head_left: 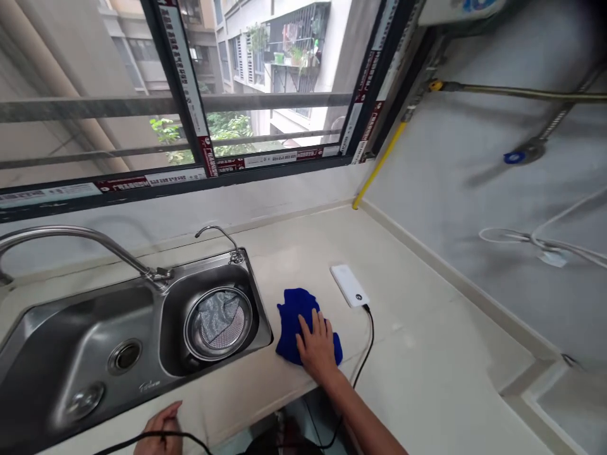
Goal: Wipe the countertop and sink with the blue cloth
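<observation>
From the head camera, the right hand [317, 344] lies flat and open, fingers spread, pressed on top of a blue cloth [296, 322] that sits crumpled on the pale table [427, 354] just right of the steel sink [95, 341]. The cloth's longer side runs roughly away from the person toward the window [190, 95], and most of it shows beyond and to the left of the fingertips, so the right hand is plainly the nearer one. The left hand [161, 433] rests low at the table's front edge, well apart from the cloth, fingers curled near a black cable [142, 437]; whether it actually grips the cable I cannot tell. Just beyond the cloth to the right lies a white power bank [348, 285], close but not touching, with a dark cord [367, 341] trailing from it toward the person. A round strainer basket [218, 323] sits in the sink's smaller bowl, and a tap [85, 243] arches over the larger one.
</observation>
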A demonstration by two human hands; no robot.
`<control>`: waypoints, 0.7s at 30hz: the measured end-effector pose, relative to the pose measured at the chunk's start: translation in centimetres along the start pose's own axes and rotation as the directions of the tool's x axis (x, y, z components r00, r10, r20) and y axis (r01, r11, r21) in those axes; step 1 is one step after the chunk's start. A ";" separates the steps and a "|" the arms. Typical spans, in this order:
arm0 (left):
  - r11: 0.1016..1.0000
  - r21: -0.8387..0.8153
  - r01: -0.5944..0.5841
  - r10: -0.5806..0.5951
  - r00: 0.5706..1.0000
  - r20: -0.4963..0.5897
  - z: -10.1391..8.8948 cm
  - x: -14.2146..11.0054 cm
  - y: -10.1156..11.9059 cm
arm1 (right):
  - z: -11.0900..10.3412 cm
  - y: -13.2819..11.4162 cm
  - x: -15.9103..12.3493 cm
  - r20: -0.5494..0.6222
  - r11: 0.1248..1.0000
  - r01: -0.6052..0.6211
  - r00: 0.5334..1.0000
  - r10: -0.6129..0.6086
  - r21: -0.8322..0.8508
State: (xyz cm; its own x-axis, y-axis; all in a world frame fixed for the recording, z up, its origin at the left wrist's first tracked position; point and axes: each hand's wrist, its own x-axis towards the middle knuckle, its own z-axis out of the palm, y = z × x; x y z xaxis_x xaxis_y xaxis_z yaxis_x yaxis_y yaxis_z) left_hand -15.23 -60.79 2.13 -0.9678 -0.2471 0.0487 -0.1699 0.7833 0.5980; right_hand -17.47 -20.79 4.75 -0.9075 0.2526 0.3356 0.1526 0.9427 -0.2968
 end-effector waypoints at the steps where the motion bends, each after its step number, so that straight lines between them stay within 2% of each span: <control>1: 1.000 0.016 -0.024 0.024 0.999 -0.029 0.0 -0.1 0.2 | 1.3 -0.1 -0.5 0.037 0.998 0.018 0.999 -0.015 -0.066; 3: 0.997 0.043 -0.063 0.066 0.995 -0.073 0.0 -0.5 0.5 | 2.9 0.0 -0.5 0.077 0.990 0.043 0.996 -0.033 -0.131; 5: 0.994 0.069 -0.088 0.096 0.989 -0.111 -0.1 -0.7 0.9 | 3.6 0.8 0.8 0.104 0.988 0.069 0.993 -0.054 -0.140; 7: 0.989 0.098 -0.107 0.120 0.983 -0.140 -0.1 -0.8 1.2 | 3.9 2.0 3.4 0.125 0.988 0.079 0.990 -0.063 -0.131; 10: 0.984 0.133 -0.121 0.140 0.979 -0.146 -0.3 -0.9 1.5 | 4.4 4.2 7.8 0.119 0.989 0.010 0.993 0.008 -0.148; 13: 0.980 0.143 -0.140 0.159 0.978 -0.133 -0.4 -1.0 1.6 | 5.1 5.5 10.2 0.100 0.984 -0.053 0.993 0.071 -0.172; 16: 0.977 0.129 -0.168 0.188 0.969 -0.160 -0.1 -1.3 1.4 | 5.4 5.1 9.5 0.054 0.977 -0.072 0.995 0.085 -0.200; 21: 0.948 0.125 -0.293 0.313 0.927 -0.206 0.3 -1.4 0.8 | 4.5 2.1 3.9 0.055 0.973 -0.004 0.998 0.017 -0.232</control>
State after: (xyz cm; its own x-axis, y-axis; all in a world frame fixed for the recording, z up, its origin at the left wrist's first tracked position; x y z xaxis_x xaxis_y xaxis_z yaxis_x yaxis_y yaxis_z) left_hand -14.06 -59.63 2.26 -0.9121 -0.1010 0.3972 0.0991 0.8860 0.4530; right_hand -22.44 -18.77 1.40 -0.9251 0.2559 0.2806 0.2423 0.9667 -0.0828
